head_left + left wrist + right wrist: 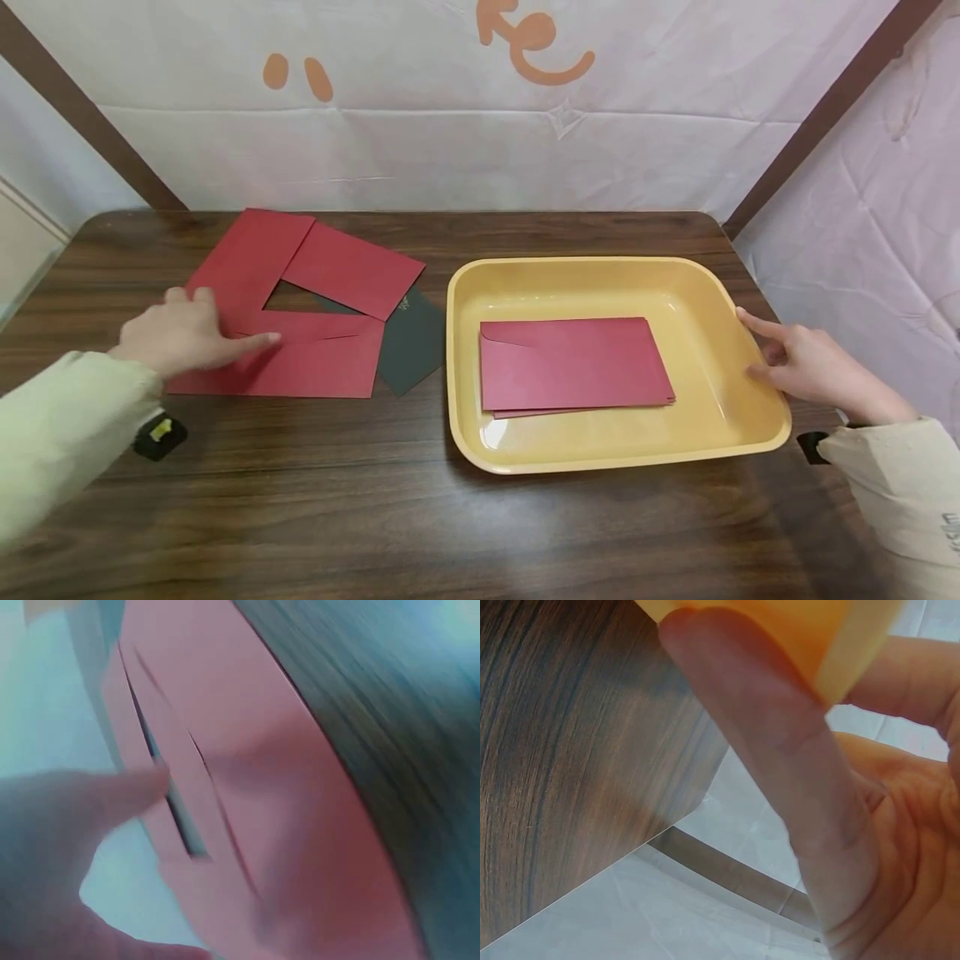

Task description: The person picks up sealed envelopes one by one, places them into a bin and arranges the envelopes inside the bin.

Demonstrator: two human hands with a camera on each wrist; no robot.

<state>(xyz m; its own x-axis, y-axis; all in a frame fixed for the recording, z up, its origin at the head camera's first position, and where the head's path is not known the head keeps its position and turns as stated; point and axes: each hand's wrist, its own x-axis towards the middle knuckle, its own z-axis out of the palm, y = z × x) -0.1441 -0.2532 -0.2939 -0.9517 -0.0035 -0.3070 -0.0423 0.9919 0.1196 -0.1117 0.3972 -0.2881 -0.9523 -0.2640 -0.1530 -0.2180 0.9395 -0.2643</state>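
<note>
3 flat, red, rectangular paper envelopes (322,367) are lying overlapped to the left of the shallow, yellow, round-cornered tray (701,358), which is probably made of plastic. They are likely handling as light, fairly stiff sheets that could be creasing easily, their smooth faces sliding over each other; the free outer edges are offering the best place for pinching. 1 dark green, rectangular card or envelope (418,342) is lying partly under them, just beside the tray's left wall. Inside the tray, left of its middle, a stack of red paper envelopes (573,362) is resting; at least 2 are showing at its edges, the full count staying hidden. The left hand (180,337), well left of the tray, is hovering over or touching the loose envelopes, thumb stretched out, grasping nothing visible. The right hand (821,371) is gripping the tray's right wall. 1 dark brown, wood-grained tabletop (375,517) is carrying the tray and loose envelopes
</note>
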